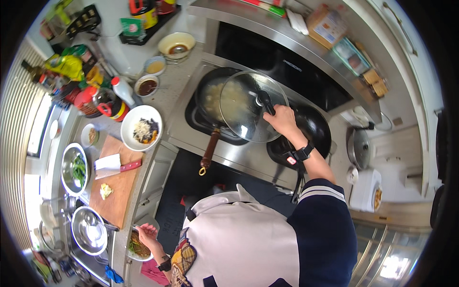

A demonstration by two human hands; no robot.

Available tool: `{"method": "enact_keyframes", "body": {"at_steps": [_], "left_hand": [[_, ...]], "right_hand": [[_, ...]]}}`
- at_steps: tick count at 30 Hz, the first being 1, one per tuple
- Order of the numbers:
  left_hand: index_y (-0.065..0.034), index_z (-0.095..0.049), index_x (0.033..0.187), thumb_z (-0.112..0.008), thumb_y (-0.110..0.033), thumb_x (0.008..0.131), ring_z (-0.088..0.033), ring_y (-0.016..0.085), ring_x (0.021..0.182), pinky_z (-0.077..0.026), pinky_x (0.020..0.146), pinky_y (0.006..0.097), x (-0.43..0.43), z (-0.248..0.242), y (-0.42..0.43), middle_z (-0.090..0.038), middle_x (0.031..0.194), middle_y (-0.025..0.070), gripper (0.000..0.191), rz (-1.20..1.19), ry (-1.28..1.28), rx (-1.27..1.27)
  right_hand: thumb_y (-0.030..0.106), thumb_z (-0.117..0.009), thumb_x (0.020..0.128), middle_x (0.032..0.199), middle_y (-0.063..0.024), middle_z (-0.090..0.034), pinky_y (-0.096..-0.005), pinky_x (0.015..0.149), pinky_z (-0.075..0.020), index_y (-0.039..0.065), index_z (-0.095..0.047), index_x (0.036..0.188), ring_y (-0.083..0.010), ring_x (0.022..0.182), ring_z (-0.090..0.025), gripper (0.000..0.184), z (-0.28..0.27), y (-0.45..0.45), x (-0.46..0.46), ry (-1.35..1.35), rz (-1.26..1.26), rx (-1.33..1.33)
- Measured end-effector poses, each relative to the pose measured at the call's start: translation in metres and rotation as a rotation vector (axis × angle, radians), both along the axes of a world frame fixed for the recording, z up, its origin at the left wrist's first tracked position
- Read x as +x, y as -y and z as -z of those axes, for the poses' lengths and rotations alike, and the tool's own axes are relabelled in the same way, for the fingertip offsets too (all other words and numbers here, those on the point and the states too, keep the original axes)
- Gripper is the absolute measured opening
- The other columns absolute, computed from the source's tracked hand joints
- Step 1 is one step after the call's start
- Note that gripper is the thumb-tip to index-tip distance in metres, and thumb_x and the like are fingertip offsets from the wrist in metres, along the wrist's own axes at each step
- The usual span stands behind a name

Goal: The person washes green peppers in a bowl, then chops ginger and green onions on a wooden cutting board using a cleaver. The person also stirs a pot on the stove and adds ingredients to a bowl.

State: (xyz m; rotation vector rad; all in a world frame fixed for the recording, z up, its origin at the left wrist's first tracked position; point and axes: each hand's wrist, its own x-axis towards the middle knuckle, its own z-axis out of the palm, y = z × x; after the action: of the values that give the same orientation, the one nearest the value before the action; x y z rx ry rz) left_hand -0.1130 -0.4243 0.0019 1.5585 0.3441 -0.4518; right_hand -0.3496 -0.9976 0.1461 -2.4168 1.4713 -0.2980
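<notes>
My right hand point(281, 120) grips the black knob handle point(264, 102) of a glass pan lid point(238, 107). The lid hangs tilted, covering part of a dark frying pan point(205, 116) from view. Pale chunks of food in cloudy liquid point(215, 95) fill the pan, whose brown wooden handle point(210, 149) points towards me. Low at the left, my left hand point(147, 235) is over a white-rimmed container point(139, 249) of green and brown food matter, beside the counter edge. The fingers are curled near a thin edge, and whether they hold it is unclear.
A black wok point(313, 125) sits on the right burner. On the left counter, a cleaver point(109, 166) lies on a wooden cutting board point(118, 199) with chopped pale pieces point(105, 191). A white bowl point(125, 134) and sauce bottles point(107, 100) stand beyond. The range hood point(279, 64) overhangs the stove.
</notes>
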Motion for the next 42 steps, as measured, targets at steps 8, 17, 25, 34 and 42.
{"method": "enact_keyframes", "body": {"at_steps": [8,17,25,34,42], "left_hand": [[-0.009,-0.062,0.09,-0.047,-0.05,0.101,-0.06,0.01,0.064,-0.047,0.058,0.0229,0.077,-0.002,0.057,-0.063,0.073,0.0014,0.045,0.338,-0.001,-0.071],[-0.0038,-0.063,0.09,-0.045,-0.048,0.102,-0.061,0.012,0.062,-0.049,0.057,0.0253,0.103,-0.006,0.077,-0.064,0.071,0.0048,0.049,0.563,0.037,-0.134],[-0.0057,-0.062,0.089,-0.044,-0.049,0.102,-0.06,0.012,0.06,-0.048,0.055,0.025,0.102,-0.008,0.028,-0.063,0.07,0.004,0.049,0.386,0.009,-0.087],[-0.008,-0.062,0.088,-0.043,-0.052,0.101,-0.059,0.011,0.061,-0.048,0.055,0.0246,0.092,0.001,0.012,-0.063,0.07,0.0023,0.049,0.28,-0.008,-0.1],[-0.0077,-0.062,0.089,-0.044,-0.052,0.101,-0.059,0.01,0.062,-0.047,0.056,0.024,0.096,-0.003,0.021,-0.063,0.071,0.0022,0.049,0.285,0.006,-0.093]], "right_hand": [[0.041,-0.067,0.071,0.067,-0.0248,-0.064,-0.0456,0.069,-0.0535,-0.007,-0.066,0.067,-0.04,0.071,-0.066,0.048,-0.033,-0.002,-0.018,-0.061,0.051,-0.069],[0.04,-0.068,0.074,0.085,-0.0268,-0.068,-0.0457,0.079,-0.0542,-0.006,-0.071,0.082,-0.0415,0.086,-0.067,0.047,0.026,0.003,0.093,0.013,0.167,0.032],[0.042,-0.07,0.072,0.082,-0.0254,-0.069,-0.0429,0.079,-0.0555,-0.006,-0.072,0.082,-0.0381,0.084,-0.069,0.049,0.051,0.019,0.122,-0.017,0.177,-0.003],[0.045,-0.072,0.07,0.089,-0.0264,-0.069,-0.0441,0.082,-0.0545,-0.005,-0.071,0.086,-0.0388,0.09,-0.068,0.053,0.056,0.024,0.133,-0.019,0.172,0.006],[0.042,-0.07,0.074,0.091,-0.0257,-0.07,-0.043,0.082,-0.0553,-0.004,-0.072,0.089,-0.0378,0.092,-0.068,0.049,0.053,0.025,0.129,-0.068,0.148,0.028]]}}
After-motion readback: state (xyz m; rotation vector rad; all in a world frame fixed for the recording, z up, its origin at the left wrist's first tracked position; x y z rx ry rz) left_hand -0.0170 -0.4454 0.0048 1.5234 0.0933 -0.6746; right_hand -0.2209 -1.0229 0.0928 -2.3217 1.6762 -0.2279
